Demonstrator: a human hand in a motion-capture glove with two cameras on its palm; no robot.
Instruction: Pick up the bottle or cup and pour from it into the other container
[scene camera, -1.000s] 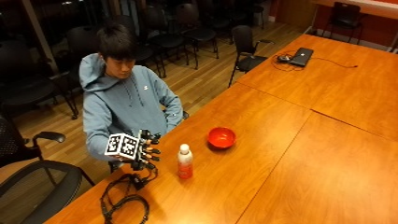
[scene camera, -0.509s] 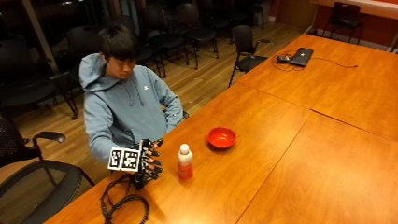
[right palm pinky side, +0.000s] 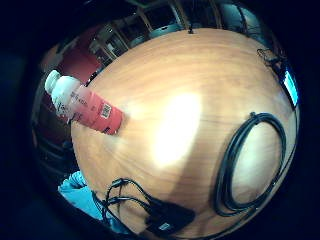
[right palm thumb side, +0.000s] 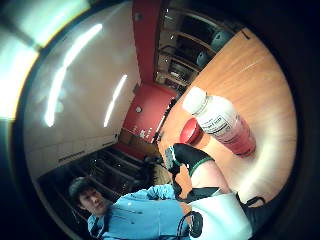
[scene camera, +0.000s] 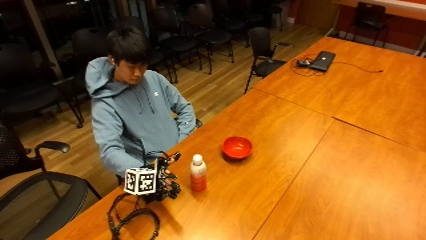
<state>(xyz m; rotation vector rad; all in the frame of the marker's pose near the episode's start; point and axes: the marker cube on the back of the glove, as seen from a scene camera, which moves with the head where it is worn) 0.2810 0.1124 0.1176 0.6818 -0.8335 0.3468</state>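
A wide wooden table (scene camera: 313, 165) fills most of the scene, with a person in a blue hoodie (scene camera: 133, 117) standing at its near edge. On the table in front of them lies a red bowl (scene camera: 237, 147), and well apart from it, nearer the person, a bottle (scene camera: 198, 173) stands upright, its lower part red and its cap white. The gloved right hand (scene camera: 163, 177) hovers low over the table just beside the bottle, not touching it. From the thumb-side palm view, a gloved finger (right palm thumb side: 187, 155) is partly bent with nothing in it; the bottle (right palm thumb side: 220, 122) stands apart from it, the bowl (right palm thumb side: 190, 131) behind. The little-finger view shows the bottle (right palm pinky side: 82, 104) beside the palm, free on the wood.
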